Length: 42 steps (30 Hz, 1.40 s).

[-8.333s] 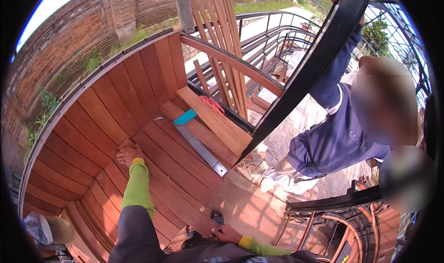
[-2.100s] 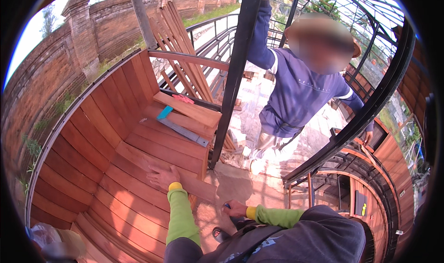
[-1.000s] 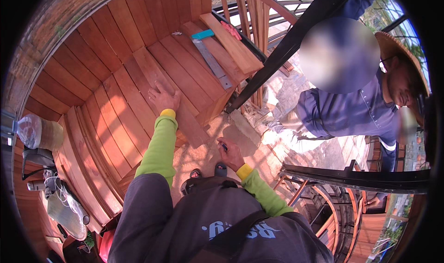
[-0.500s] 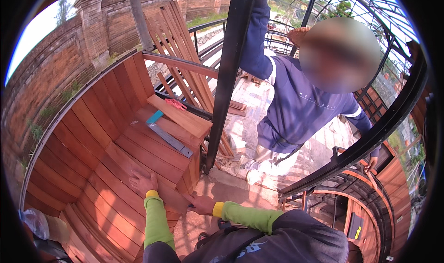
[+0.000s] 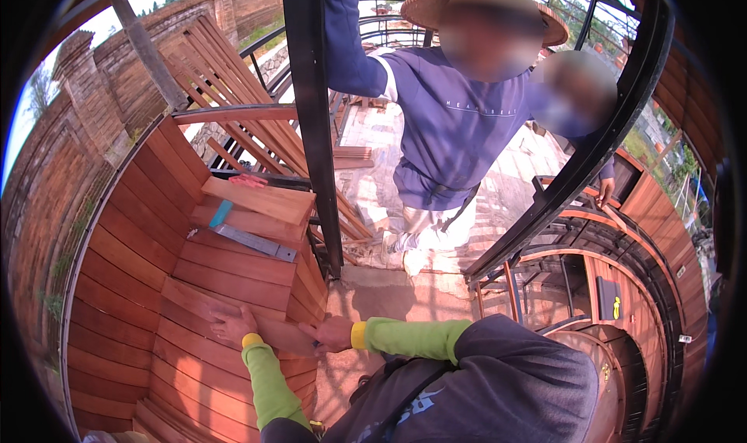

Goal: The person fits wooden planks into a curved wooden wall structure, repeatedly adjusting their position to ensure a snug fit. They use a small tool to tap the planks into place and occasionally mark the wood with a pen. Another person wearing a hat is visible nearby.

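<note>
While the head camera looked down on a curved floor of reddish wooden planks (image 5: 132,287), the person's left hand (image 5: 232,324) lay flat on one plank at about seven o'clock, fingers spread and pressed against the wood. Half a second earlier that hand sat lower in the view; the view had since tilted, so it appeared slightly higher. Just beside it, the right hand (image 5: 333,334) gripped the plank's cut end at the floor's edge, fingers curled together around it, as before. At ten o'clock a metal square with a blue handle (image 5: 250,239) rested on loose boards (image 5: 261,202), unchanged. Rising through twelve o'clock stood a black steel post (image 5: 315,131). Behind it, a co-worker in a purple top (image 5: 455,131) and straw hat held the post, now closer to the centre.
</note>
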Tool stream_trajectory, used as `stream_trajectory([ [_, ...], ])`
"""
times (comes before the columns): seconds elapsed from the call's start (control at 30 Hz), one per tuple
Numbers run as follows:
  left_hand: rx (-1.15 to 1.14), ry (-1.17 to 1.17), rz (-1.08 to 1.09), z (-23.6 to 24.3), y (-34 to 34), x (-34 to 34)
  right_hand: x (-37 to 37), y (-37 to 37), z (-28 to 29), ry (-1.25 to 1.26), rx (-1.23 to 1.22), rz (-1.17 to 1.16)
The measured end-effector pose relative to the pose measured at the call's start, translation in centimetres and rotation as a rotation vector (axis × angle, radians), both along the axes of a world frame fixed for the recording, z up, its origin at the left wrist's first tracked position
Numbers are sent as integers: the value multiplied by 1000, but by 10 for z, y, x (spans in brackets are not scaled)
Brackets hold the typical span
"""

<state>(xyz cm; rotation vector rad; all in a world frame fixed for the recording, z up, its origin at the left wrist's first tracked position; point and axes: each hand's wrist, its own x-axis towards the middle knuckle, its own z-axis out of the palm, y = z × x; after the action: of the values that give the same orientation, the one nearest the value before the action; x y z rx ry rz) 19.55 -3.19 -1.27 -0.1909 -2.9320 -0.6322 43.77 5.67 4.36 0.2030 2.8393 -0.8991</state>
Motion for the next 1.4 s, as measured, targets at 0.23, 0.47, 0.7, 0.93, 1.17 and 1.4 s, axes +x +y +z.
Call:
stream_trajectory([
  [0.23, 0, 20, -18, 1, 0, -1, 0, -5, 1, 106, 44, -50],
  [0.47, 2, 32, 13, 11, 0, 2, 6, -3, -13, 77, 2, -78],
  [0.7, 20, -47, -13, 20, -2, 6, 130, 15, -108, -306, 7, -412],
  [0.93, -24, -22, -13, 12, -2, 2, 97, 4, -47, -12, -289, -433],
  [1.17, -46, -35, 14, 6, 0, -1, 84, 0, -34, 23, -272, -357],
  [1.4, 1, 9, -22, 10, -1, -4, 108, -7, -27, -9, -238, -335],
])
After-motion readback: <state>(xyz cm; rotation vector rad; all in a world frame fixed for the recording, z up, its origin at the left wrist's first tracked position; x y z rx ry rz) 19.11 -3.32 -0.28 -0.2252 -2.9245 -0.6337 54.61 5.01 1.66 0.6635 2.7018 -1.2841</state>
